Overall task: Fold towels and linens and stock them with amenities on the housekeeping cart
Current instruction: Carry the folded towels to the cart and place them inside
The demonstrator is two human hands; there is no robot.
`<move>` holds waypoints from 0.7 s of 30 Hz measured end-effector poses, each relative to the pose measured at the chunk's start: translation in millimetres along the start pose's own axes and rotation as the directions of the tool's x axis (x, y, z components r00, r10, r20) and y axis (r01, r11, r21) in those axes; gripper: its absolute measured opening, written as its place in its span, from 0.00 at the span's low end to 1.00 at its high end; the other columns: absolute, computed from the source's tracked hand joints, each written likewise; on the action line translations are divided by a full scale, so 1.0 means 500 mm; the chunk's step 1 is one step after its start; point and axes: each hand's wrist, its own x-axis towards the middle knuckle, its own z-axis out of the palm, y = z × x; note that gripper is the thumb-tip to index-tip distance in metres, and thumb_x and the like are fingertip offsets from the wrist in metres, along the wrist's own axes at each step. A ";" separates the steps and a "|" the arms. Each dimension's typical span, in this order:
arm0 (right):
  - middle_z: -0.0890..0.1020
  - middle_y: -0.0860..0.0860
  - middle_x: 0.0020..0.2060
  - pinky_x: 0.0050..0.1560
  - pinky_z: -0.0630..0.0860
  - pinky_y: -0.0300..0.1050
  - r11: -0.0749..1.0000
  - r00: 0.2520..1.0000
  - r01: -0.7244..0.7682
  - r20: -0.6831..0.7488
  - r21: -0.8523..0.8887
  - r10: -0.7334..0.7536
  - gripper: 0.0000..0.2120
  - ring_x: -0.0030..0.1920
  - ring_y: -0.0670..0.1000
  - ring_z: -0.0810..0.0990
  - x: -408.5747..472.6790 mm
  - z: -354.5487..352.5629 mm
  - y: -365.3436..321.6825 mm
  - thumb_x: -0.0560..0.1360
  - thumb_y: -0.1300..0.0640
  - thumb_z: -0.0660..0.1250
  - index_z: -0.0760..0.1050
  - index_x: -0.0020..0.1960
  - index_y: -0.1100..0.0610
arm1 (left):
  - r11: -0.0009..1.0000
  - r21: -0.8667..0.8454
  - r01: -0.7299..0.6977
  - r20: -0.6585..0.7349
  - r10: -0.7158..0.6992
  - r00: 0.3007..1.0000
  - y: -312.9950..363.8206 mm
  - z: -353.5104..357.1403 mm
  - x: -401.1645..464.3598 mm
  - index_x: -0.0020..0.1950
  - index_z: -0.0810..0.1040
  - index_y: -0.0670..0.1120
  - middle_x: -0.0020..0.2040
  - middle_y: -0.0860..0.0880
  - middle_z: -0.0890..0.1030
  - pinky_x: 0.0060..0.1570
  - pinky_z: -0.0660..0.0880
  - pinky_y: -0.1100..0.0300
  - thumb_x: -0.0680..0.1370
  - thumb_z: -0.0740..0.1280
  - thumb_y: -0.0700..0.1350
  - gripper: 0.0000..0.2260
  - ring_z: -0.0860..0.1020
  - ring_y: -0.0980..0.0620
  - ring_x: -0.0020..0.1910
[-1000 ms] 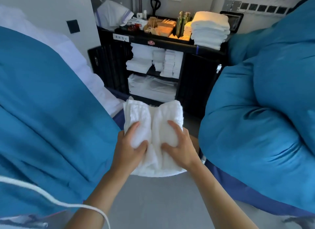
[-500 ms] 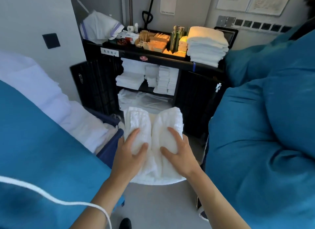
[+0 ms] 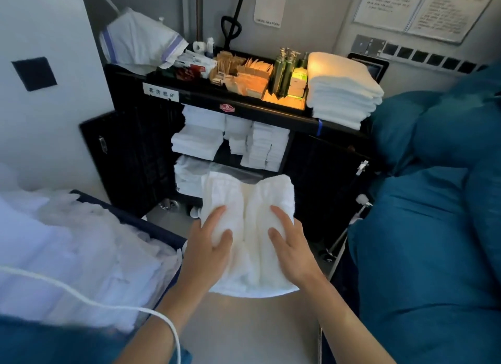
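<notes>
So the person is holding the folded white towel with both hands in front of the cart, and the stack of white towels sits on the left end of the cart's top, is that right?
Not quite. The head view shows the stack of white towels on the right end of the cart top, beside the green bottles. The rest holds: left hand and right hand both hold the folded white towel in front of the cart.

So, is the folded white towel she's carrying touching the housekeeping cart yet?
Cannot tell. In the head view the towel, held in both hands, overlaps the cart's lower shelf; no contact or gap shows plainly.
</notes>
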 end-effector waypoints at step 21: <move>0.59 0.44 0.77 0.72 0.67 0.50 0.997 0.983 0.079 0.166 -0.012 -0.076 0.22 0.73 0.48 0.66 0.657 -0.070 0.128 0.85 0.46 0.57 0.59 0.76 0.29 | 0.988 0.050 0.143 -0.133 -0.135 0.982 -0.062 0.238 0.525 0.73 0.64 0.72 0.64 0.55 0.70 0.54 0.66 0.69 0.85 0.59 0.54 0.19 0.71 0.65 0.54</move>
